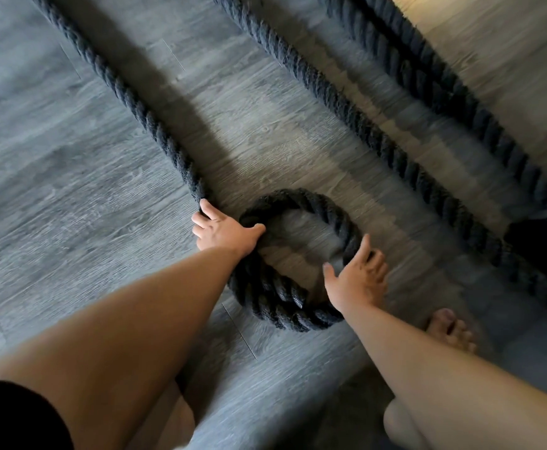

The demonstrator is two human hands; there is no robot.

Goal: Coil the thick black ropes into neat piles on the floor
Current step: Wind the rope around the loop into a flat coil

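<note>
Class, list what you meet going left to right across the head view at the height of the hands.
left hand → coiled rope → right hand → straight rope → dark object at the right edge

I see the coil on the floor between my left hand and right hand, its tail running away up-left, two more ropes lying to its right.

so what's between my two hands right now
Head view: bare floor inside the coil, with the left hand and right hand on its opposite sides.
</note>
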